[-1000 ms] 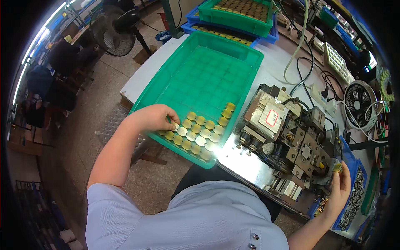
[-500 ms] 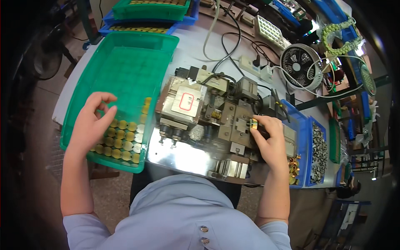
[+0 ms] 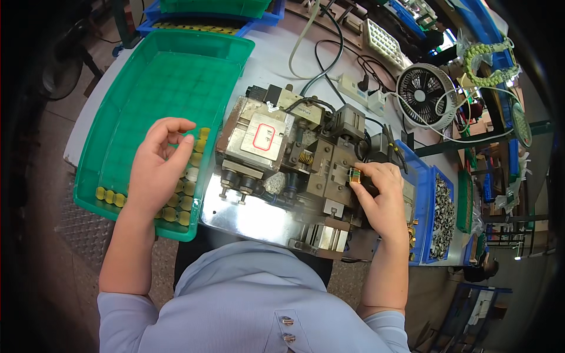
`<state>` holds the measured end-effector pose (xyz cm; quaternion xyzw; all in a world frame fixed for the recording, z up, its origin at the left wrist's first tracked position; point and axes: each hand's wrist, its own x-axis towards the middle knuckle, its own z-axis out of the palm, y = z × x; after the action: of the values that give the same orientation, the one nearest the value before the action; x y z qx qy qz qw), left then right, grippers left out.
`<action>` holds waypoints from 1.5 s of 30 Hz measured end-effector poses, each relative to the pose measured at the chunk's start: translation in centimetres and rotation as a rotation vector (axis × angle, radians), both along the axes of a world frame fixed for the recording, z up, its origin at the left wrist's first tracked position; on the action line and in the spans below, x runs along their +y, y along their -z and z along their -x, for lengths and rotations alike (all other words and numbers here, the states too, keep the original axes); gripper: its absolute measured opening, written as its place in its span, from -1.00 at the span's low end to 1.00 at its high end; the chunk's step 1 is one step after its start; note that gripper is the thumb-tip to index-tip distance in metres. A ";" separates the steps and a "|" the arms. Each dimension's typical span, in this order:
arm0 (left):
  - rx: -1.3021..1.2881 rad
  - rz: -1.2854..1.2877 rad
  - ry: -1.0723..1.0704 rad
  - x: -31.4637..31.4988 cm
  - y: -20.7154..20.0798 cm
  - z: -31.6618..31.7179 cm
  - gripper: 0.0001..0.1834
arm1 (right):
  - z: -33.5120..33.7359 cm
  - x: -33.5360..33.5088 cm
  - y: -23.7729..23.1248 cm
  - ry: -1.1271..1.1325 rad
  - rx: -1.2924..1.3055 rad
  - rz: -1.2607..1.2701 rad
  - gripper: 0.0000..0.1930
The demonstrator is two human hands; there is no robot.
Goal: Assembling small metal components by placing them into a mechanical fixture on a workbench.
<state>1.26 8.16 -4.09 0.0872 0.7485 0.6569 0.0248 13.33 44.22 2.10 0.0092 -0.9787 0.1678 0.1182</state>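
My left hand hovers over the green tray, its fingers curled but thumb and forefinger apart, with nothing visible between them. Rows of small round gold-coloured pieces lie in the near part of that tray, partly hidden under my hand and wrist. Between thumb and fingertips, my right hand pinches a small gold-coloured metal piece. It is at the right side of the metal fixture on the bench machine, beside the steel plates.
A steel block with a red-outlined label forms the machine's left part. Blue bins on the right include one with many small silver parts. Behind stand a round fan, a power strip and loose cables. Stacked trays sit at the far left.
My left hand has moved right across the green tray, uncovering gold pieces at its near left corner. My right hand stays at the fixture with the gold piece. The view has shifted slightly.
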 end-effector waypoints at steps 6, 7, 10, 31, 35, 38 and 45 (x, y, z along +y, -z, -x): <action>-0.007 -0.052 0.013 0.2 -0.3 -0.1 -0.79 | 0.3 -0.3 -0.2 -0.023 -0.011 -0.050 -0.68; -0.006 -0.043 0.018 0.2 -0.4 -0.2 -0.79 | 0.4 -0.4 -0.2 -0.028 -0.012 -0.063 -0.68; -0.007 -0.027 0.030 0.2 -0.4 -0.3 -0.79 | 0.7 -0.4 -0.2 -0.037 -0.015 -0.088 -0.68; 0.134 0.148 0.043 0.7 -0.7 -0.7 -0.77 | 1.6 0.0 -0.2 -0.158 -0.029 -0.067 -0.70; 0.138 0.156 0.042 0.8 -0.7 -0.8 -0.77 | 1.7 0.2 -0.2 -0.174 -0.017 -0.066 -0.70; 0.142 0.166 0.043 0.8 -0.7 -0.8 -0.76 | 1.8 0.5 -0.3 -0.186 -0.047 -0.029 -0.68; 0.147 0.187 0.052 0.8 -0.7 -0.7 -0.76 | 1.8 0.4 0.0 -0.173 -0.029 0.008 -0.70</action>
<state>1.97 8.93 -3.39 0.1517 0.8038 0.5753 -0.0049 11.54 44.64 2.06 0.0909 -0.9751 0.1814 0.0892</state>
